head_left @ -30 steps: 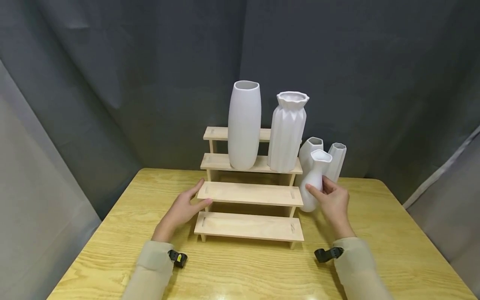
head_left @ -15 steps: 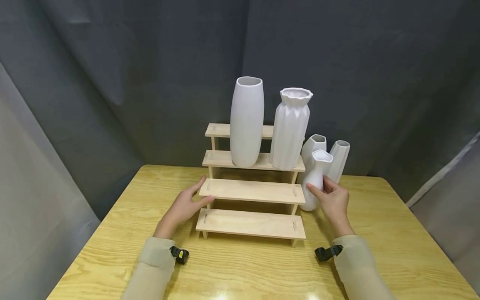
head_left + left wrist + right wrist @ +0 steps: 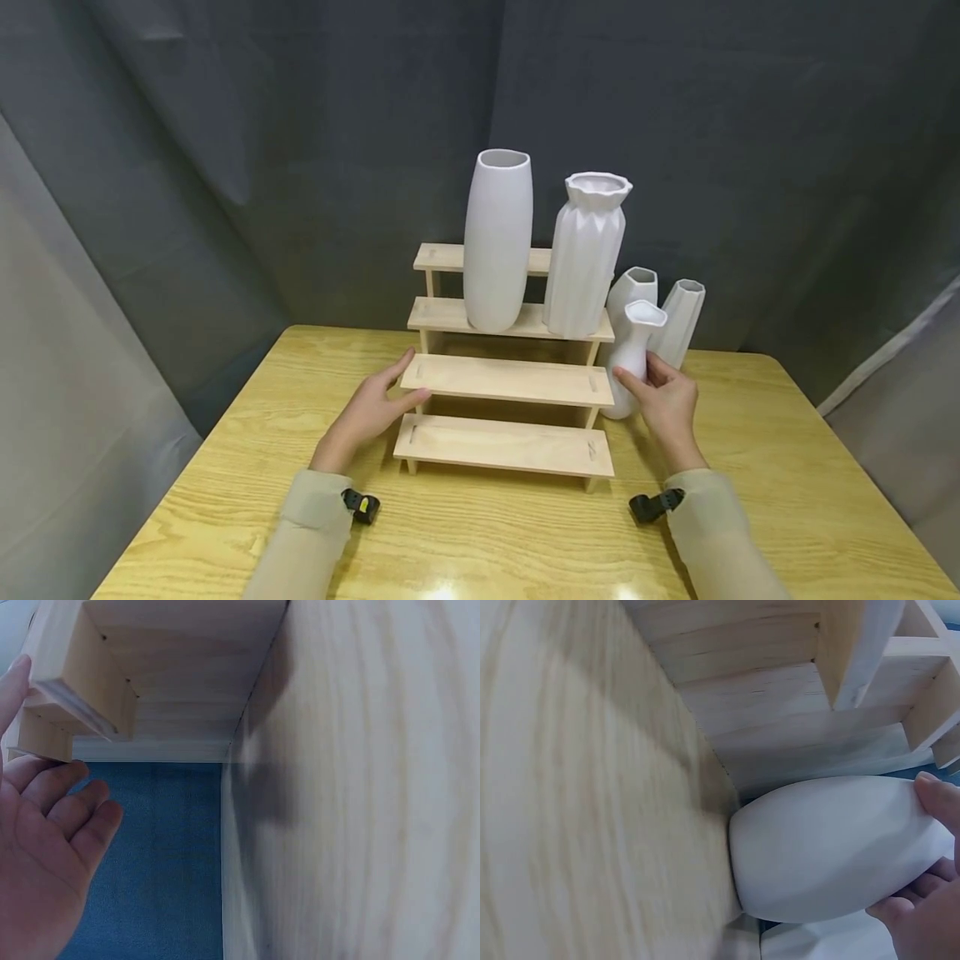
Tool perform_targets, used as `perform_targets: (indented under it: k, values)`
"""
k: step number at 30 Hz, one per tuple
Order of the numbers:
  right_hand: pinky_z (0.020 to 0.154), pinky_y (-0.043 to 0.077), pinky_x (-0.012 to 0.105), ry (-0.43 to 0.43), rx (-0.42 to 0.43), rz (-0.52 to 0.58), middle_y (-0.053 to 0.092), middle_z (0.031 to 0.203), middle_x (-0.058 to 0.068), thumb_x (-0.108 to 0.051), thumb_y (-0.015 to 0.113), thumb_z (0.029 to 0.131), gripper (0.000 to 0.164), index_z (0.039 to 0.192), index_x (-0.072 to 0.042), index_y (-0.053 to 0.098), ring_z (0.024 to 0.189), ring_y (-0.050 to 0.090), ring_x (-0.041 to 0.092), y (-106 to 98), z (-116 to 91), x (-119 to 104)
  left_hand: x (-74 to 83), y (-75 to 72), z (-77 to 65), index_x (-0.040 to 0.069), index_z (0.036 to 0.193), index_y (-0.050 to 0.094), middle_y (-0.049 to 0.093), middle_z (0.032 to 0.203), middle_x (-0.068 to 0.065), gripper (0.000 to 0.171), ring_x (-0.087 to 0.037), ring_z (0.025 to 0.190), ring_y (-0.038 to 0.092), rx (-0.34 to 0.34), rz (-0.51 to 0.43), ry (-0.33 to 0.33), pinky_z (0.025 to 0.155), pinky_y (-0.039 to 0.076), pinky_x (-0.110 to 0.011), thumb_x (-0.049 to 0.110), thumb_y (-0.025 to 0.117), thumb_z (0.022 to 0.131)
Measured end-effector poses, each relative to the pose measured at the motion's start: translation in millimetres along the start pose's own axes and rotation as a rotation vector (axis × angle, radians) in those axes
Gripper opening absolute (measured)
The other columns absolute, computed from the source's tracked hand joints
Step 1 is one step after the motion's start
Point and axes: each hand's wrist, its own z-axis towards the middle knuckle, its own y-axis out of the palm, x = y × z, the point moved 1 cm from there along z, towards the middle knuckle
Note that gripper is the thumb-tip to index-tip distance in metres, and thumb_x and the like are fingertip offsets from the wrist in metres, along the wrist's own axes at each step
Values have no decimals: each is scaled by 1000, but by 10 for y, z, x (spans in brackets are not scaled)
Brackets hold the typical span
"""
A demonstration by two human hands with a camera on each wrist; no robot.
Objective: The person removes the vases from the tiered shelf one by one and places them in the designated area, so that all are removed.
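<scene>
Left hand (image 3: pixel 367 412), fingers relaxed, touched the stand (image 3: pixel 504 443) at its left edge; right hand (image 3: pixel 670 402) grasped a narrow-necked vase (image 3: pixel 632 356) beside the right edge.

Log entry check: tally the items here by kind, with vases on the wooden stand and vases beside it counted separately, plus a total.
Wooden stand: 1
Vases on it: 2 (smooth vase, ruffled-rim vase)
Vases beside it: 3 (gripped vase, rear vase, slim ribbed vase)
Total: 6
</scene>
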Motion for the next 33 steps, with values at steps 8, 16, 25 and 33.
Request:
perform_targets:
  k: [8,16,25,33]
  values:
    - [96,48,26,3,6,20,56,135,14,-15,84,80,67,139,-4,55,124,54,26,66,38,70,-1,-11,12,37,156,22,22,159,8,86,-35,142,30,6,8,-5,112,30,-55,66,62,86]
    - [96,47,23,17,15,-14,55,136,15,-16,84,81,68,141,-1,53,125,53,25,122,95,120,3,-3,8,36,157,21,20,160,9,86,-33,143,30,-8,15,-8,113,31,-50,66,61,87]
    - [100,46,30,16,-2,-37,54,139,14,-21,83,82,71,143,-2,51,127,52,25,124,120,116,-10,2,10,35,157,21,20,161,6,88,-34,143,29,-1,4,-6,113,29,-51,66,61,86]
    - [100,47,33,18,-16,-75,54,138,15,-24,83,82,72,143,-2,51,125,54,25,101,129,118,-6,-3,10,38,156,20,20,162,5,86,-34,143,29,-3,3,-5,114,29,-52,66,62,86]
